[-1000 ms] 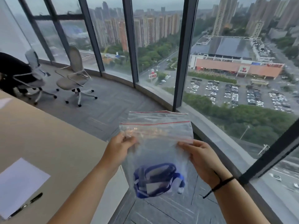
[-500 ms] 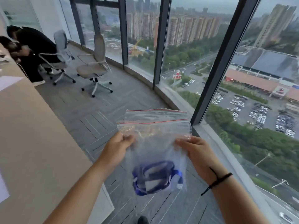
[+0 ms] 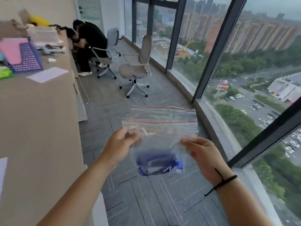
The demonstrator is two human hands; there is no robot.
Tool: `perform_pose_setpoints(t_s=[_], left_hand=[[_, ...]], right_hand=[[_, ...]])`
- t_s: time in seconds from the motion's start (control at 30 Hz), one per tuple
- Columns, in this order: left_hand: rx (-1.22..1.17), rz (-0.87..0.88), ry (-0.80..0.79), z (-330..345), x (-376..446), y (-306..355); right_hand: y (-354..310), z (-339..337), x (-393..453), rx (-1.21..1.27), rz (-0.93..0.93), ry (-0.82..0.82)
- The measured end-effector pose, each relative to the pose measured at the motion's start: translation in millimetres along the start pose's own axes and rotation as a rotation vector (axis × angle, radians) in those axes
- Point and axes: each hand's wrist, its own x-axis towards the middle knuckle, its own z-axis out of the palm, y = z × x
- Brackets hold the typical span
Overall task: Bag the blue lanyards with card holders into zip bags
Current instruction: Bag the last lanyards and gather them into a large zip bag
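A clear zip bag (image 3: 160, 128) with red seal lines hangs upright in the air over the floor. At its bottom lies a coiled blue lanyard with a card holder (image 3: 158, 163). My left hand (image 3: 120, 142) pinches the bag's left side below the seal. On the right side, my right hand (image 3: 202, 154) pinches the bag's edge; a black cord is around that wrist. The bag's top edges stand slightly apart.
A long beige table (image 3: 35, 119) runs along the left, carrying a white sheet (image 3: 47, 75), a purple basket (image 3: 26, 58) and clutter further back. Two office chairs (image 3: 136, 66) stand ahead, with a seated person (image 3: 89, 39) bent forward. Floor-to-ceiling windows (image 3: 244, 70) curve along the right.
The view has swung left, bringing the table's far clutter and the seated person into sight. Both hands keep the same hold on the bag, which stays in front of me.
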Motion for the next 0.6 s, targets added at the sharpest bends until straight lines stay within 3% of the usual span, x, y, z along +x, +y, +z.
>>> perform_pose_setpoints(t_s=[0.17,0.37,0.6], left_hand=[[0.054,-0.012,0.179,-20.7,60.4,4.1],[0.089,-0.055,0.527,-50.0,112.8,26.4],[0.075,-0.124,0.853,-90.1,128.0,27.4]], right_hand=[[-2.6,33.1,117.5,0.005,0.014,-0.231],[-30.8,102.1,238.8,0.006,0.08,-0.524],[-42.7,208.3,317.2,-0.078,0.121,-0.853]])
